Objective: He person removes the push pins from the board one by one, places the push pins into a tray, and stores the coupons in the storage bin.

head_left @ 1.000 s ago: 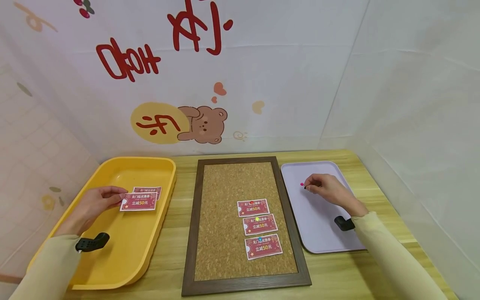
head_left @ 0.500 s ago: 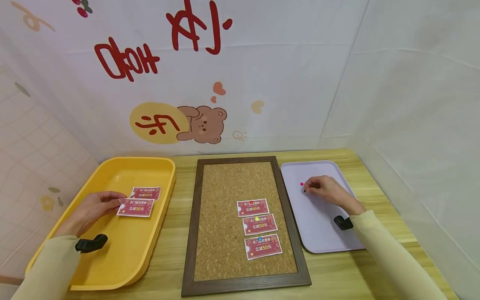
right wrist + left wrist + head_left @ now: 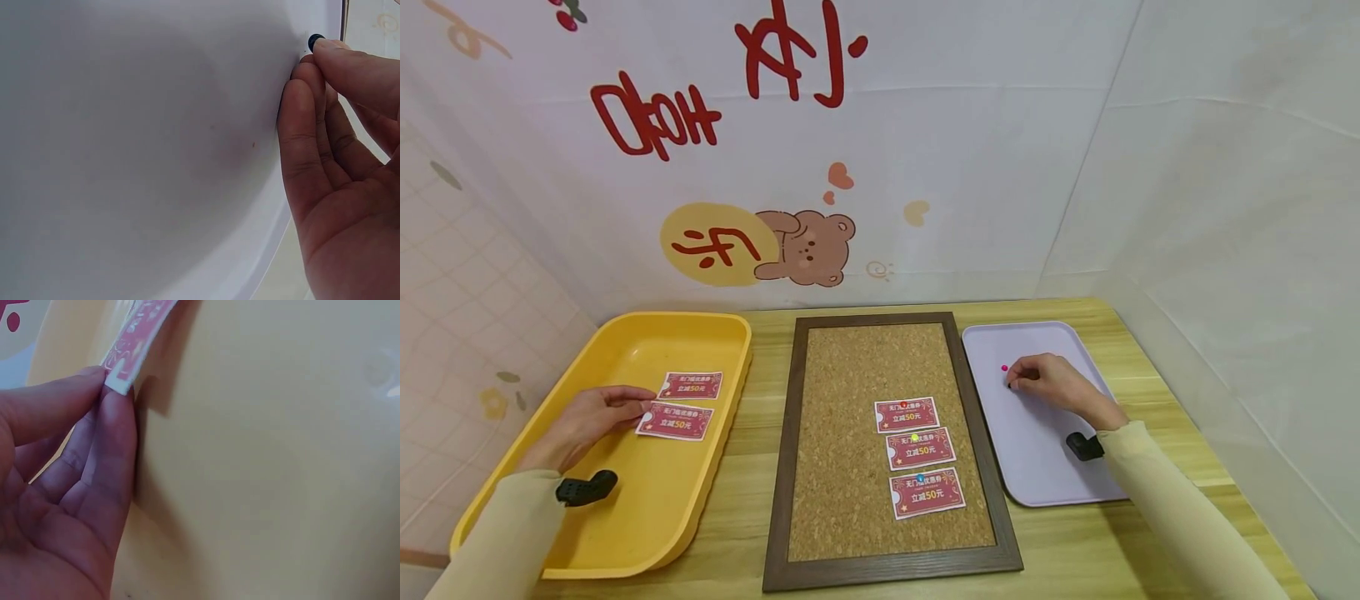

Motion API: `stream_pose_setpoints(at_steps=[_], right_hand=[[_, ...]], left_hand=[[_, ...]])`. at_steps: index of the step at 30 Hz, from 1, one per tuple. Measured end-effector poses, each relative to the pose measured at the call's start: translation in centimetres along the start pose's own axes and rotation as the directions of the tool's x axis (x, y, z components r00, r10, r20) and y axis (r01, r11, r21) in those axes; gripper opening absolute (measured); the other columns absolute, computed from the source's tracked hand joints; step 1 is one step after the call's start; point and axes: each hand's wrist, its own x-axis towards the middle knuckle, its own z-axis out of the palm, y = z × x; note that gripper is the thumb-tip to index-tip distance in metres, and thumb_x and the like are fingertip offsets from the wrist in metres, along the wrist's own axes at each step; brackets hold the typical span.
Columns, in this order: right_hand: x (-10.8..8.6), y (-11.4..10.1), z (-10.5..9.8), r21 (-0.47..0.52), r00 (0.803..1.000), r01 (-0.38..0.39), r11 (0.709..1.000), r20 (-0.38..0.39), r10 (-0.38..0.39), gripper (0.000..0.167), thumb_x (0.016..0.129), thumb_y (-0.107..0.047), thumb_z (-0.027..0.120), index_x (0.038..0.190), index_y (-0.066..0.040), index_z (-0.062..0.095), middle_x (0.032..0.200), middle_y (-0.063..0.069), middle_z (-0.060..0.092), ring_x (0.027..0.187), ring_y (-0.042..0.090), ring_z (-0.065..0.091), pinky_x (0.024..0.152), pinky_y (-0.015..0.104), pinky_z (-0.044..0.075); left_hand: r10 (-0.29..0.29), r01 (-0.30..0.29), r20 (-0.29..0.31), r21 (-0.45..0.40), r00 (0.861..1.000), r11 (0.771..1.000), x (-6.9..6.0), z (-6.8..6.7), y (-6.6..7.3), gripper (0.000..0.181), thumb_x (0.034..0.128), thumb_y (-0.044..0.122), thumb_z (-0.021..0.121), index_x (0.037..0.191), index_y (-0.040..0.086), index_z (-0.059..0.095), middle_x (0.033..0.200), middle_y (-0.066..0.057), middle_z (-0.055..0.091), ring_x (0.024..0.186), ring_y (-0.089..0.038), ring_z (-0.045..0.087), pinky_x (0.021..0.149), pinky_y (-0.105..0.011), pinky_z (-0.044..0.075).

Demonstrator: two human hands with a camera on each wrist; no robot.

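My left hand (image 3: 583, 421) pinches the left end of a red coupon (image 3: 675, 421) above the yellow tray's floor; the left wrist view shows thumb and finger on the coupon's white edge (image 3: 119, 384). Just behind it lies another red coupon (image 3: 691, 386). Over the lilac tray (image 3: 1045, 467), my right hand (image 3: 1054, 385) pinches a small dark pushpin (image 3: 316, 42) between thumb and fingertips. A pink pushpin (image 3: 1004, 367) lies to the left of that hand. Three coupons with red, yellow-green and blue pins are on the right part of the corkboard (image 3: 850, 467).
The yellow tray (image 3: 700, 500) stands left of the brown-framed board, the lilac tray right of it. A printed white curtain (image 3: 970, 167) rises behind the wooden table (image 3: 741, 533), and more white sheeting stands at both sides.
My left hand has lowered its coupon and brought it slightly nearer to me, uncovering more of the coupon behind. The right hand has barely shifted, still pinching the dark pin.
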Motion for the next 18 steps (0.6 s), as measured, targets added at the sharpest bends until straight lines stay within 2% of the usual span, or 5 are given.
stream_pose_setpoints(at_steps=[4, 8, 13, 15, 18], right_hand=[[-0.1, -0.1, 0.0, -0.002, 1.0, 0.003, 1.0, -0.001, -0.003, 0.012, 0.094, 0.001, 0.071, 0.091, -0.009, 0.075, 0.09, -0.002, 0.074, 0.092, 0.012, 0.063, 0.079, 0.024, 0.049], [-0.2, -0.2, 0.0, -0.012, 1.0, 0.007, 1.0, 0.004, -0.007, 0.01, 0.095, -0.002, 0.07, 0.093, -0.009, 0.076, 0.093, 0.002, 0.074, 0.095, 0.017, 0.064, 0.081, 0.028, 0.051], [-0.5, -0.2, -0.2, -0.011, 1.0, 0.004, 1.0, -0.019, -0.005, 0.011, 0.093, 0.001, 0.072, 0.097, -0.007, 0.077, 0.097, 0.004, 0.075, 0.096, 0.018, 0.066, 0.082, 0.028, 0.052], [-0.6, -0.3, -0.4, -0.005, 0.999, 0.002, 1.0, -0.034, -0.002, 0.012, 0.093, 0.003, 0.071, 0.098, -0.006, 0.076, 0.097, 0.003, 0.075, 0.093, 0.017, 0.066, 0.08, 0.026, 0.051], [-0.8, -0.6, -0.7, 0.014, 0.998, -0.005, 1.0, -0.056, 0.005, 0.01, 0.093, 0.003, 0.07, 0.1, -0.003, 0.075, 0.096, 0.004, 0.074, 0.089, 0.018, 0.066, 0.078, 0.026, 0.052]], left_hand=[[-0.012, 0.013, -0.009, 0.031, 1.0, 0.999, -0.1, -0.1, 0.4, 0.046, 0.106, 0.016, 0.061, 0.133, -0.021, 0.053, 0.115, -0.016, 0.07, 0.088, -0.008, 0.067, 0.079, -0.022, 0.058], [0.003, 0.001, -0.034, 0.111, 0.999, 0.994, -0.3, -0.2, 0.8, 0.044, 0.1053, 0.018, 0.062, 0.128, -0.019, 0.058, 0.112, -0.017, 0.071, 0.086, -0.009, 0.066, 0.077, -0.021, 0.058], [0.052, -0.039, -0.062, 0.203, 0.997, 0.978, -1.2, -0.4, 1.3, 0.047, 0.1067, 0.024, 0.06, 0.13, -0.017, 0.058, 0.12, -0.023, 0.068, 0.089, -0.007, 0.063, 0.076, -0.019, 0.055], [0.087, -0.068, -0.08, 0.213, 0.993, 0.975, -1.6, -0.4, 1.7, 0.047, 0.1072, 0.025, 0.059, 0.131, -0.016, 0.057, 0.123, -0.025, 0.067, 0.09, -0.004, 0.062, 0.076, -0.019, 0.055], [0.156, -0.127, -0.122, 0.22, 0.98, 0.967, -2.0, -0.2, 2.4, 0.045, 0.1068, 0.023, 0.06, 0.131, -0.015, 0.059, 0.119, -0.017, 0.071, 0.09, 0.003, 0.06, 0.076, -0.016, 0.053]])
